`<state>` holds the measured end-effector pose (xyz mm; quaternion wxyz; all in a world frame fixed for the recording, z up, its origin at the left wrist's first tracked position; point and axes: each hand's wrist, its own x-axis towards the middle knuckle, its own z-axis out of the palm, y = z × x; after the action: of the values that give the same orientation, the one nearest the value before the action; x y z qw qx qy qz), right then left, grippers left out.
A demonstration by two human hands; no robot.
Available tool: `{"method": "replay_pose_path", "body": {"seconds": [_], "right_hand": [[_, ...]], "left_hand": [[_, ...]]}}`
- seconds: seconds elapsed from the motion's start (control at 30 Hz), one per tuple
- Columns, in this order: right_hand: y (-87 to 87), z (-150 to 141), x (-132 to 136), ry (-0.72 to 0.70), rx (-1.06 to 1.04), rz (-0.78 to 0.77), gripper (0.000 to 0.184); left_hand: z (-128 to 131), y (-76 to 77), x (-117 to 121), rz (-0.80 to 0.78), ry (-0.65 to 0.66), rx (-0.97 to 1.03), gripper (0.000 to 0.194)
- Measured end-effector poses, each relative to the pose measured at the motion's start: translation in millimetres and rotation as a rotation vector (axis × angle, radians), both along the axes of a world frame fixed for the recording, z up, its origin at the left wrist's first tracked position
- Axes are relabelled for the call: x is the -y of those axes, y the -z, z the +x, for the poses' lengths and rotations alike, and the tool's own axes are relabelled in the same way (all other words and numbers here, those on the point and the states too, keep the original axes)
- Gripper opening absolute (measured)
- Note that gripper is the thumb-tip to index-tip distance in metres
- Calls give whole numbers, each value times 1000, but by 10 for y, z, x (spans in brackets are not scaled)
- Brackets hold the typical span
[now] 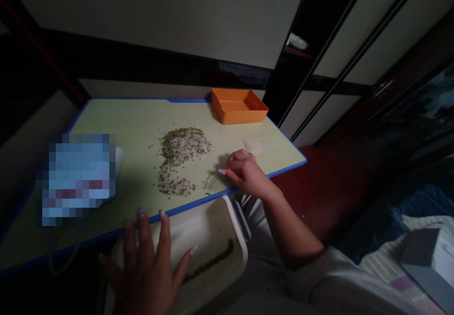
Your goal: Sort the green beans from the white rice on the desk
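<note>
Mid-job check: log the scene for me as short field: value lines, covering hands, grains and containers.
Left hand: fingers spread, over the basin
Right hand: fingers curled at the table's near side; anything held is hidden
Mixed pile: green and pale grains, left of the right hand
Pale pile: smaller, just beyond the right hand
Basin: below the table's near edge, dark green strip of grains inside
Orange tray: far right part of the table

Dim light — pale cabinet panels (170,17) and a black band (142,55) behind the far edge of the desk (124,116) — dark red floor (301,178) beyond its right corner.
</note>
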<state>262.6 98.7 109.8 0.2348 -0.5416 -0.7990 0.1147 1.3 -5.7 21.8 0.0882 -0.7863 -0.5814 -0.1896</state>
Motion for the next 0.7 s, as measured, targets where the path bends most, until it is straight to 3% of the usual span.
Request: {"method": "replay_pose_path", "body": {"seconds": [0.33, 0.6, 0.7], "right_hand": [[-37, -101, -34, -59, 12, -47, 26], [-71, -99, -25, -142, -32, -63, 28], [-44, -27, -32, -107, -51, -9, 28]], "left_hand": [[8, -31, 23, -75, -24, -1, 70], [21, -55, 35, -124, -50, 27, 81], [18, -51, 33, -170, -70, 40, 78]]}}
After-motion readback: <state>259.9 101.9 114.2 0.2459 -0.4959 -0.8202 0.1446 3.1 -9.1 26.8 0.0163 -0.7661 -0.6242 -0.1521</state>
